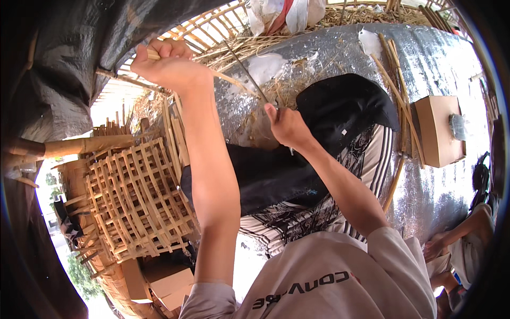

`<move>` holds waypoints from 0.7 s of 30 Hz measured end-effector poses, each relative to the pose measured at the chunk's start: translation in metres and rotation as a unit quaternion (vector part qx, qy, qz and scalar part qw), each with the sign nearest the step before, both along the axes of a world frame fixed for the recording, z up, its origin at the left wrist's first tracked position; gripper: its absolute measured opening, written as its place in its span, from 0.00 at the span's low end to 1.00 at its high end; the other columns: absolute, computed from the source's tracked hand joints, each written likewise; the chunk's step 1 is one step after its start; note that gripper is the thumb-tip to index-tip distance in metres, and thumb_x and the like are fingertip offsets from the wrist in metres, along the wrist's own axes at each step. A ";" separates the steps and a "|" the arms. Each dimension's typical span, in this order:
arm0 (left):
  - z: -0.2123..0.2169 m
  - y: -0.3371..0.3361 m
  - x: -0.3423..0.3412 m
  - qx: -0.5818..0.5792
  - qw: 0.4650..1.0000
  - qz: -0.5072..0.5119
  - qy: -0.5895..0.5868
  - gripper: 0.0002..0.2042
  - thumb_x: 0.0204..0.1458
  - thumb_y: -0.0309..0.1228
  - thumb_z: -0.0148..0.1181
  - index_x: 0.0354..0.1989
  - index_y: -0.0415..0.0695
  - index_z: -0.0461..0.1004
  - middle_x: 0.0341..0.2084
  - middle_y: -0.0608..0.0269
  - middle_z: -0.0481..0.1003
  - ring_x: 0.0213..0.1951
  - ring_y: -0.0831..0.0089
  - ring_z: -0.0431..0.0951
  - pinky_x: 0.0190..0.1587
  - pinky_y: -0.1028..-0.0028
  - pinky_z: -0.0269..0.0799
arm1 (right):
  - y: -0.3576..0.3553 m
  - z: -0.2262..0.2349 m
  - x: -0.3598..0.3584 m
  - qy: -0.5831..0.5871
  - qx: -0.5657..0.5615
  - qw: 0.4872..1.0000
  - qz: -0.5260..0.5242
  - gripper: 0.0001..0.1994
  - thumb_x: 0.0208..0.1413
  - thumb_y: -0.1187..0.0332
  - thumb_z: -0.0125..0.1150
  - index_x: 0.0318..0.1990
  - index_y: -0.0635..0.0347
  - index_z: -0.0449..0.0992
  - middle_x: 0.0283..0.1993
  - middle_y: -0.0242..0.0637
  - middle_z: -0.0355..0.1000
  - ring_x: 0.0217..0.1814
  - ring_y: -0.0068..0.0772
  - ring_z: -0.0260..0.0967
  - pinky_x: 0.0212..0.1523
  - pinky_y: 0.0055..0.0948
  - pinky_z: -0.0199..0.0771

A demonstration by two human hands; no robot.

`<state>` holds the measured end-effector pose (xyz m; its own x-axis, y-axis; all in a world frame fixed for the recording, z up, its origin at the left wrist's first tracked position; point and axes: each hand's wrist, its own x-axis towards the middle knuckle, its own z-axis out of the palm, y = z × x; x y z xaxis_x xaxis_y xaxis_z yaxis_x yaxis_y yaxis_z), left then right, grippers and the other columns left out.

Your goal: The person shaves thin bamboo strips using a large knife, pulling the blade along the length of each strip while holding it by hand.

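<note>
My left hand [167, 66], raised at the upper left, is closed around one end of a thin pale bamboo strip [231, 80]. The strip runs down to the right toward my right hand [290, 126], which grips a knife [246, 70] with a long, narrow, dark blade. Its blade points up and to the left, close to or touching the strip's lower part; exact contact is unclear. Fingers hide most of the knife's handle. Below the hands, a black cloth [345, 101] covers parts of my legs. Pale shavings [287, 90] lie just beyond the right hand.
On the left stands a woven bamboo lattice [139, 199]. Silvery sheeting [340, 53] covers the floor. To the right are bamboo sticks [398, 95] and a cardboard box [438, 130]. Another person's arm [462, 231] shows at lower right. Black plastic sheeting [58, 69] hangs at left.
</note>
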<state>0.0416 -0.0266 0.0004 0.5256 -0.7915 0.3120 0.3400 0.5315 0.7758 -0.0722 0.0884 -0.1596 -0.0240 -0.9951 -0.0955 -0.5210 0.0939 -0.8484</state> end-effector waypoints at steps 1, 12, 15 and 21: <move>0.001 -0.002 -0.002 0.001 1.000 -0.016 0.002 0.20 0.59 0.48 0.37 0.18 0.51 0.50 0.15 0.73 0.51 0.18 0.79 0.47 0.22 0.76 0.40 | -0.004 -0.001 -0.009 -0.009 -0.025 0.999 -0.018 0.30 0.67 0.48 0.44 0.27 0.71 0.74 0.27 0.64 0.71 0.34 0.69 0.70 0.35 0.54 0.70; 0.001 -0.003 -0.022 -0.012 0.992 -0.074 -0.103 0.18 0.56 0.44 0.37 0.17 0.51 0.49 0.14 0.70 0.49 0.16 0.77 0.44 0.20 0.73 0.39 | -0.003 -0.002 0.002 -0.093 0.033 0.995 0.035 0.37 0.66 0.39 0.37 0.20 0.68 0.67 0.17 0.51 0.68 0.20 0.43 0.73 0.24 0.41 0.70; 0.005 -0.002 -0.011 -0.016 0.993 -0.094 -0.066 0.19 0.55 0.46 0.37 0.15 0.51 0.47 0.11 0.70 0.44 0.16 0.76 0.42 0.21 0.72 0.37 | -0.004 -0.019 -0.005 -0.093 0.244 0.965 0.019 0.38 0.65 0.36 0.36 0.19 0.65 0.67 0.14 0.43 0.68 0.12 0.33 0.68 0.15 0.36 0.66; 0.001 0.000 0.000 -0.013 0.982 -0.158 -0.106 0.20 0.49 0.49 0.43 0.15 0.51 0.47 0.11 0.69 0.45 0.18 0.76 0.41 0.24 0.73 0.39 | -0.010 -0.005 0.027 -0.250 -0.039 0.965 -0.071 0.34 0.68 0.43 0.39 0.24 0.70 0.71 0.19 0.50 0.67 0.25 0.47 0.70 0.30 0.43 0.69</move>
<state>0.0414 -0.0266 0.0013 0.1756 -0.8948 0.4106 0.3229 0.4463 0.8346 -0.0455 0.0781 -0.1642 -0.1312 -0.9898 -0.0552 -0.0314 0.0598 -0.9977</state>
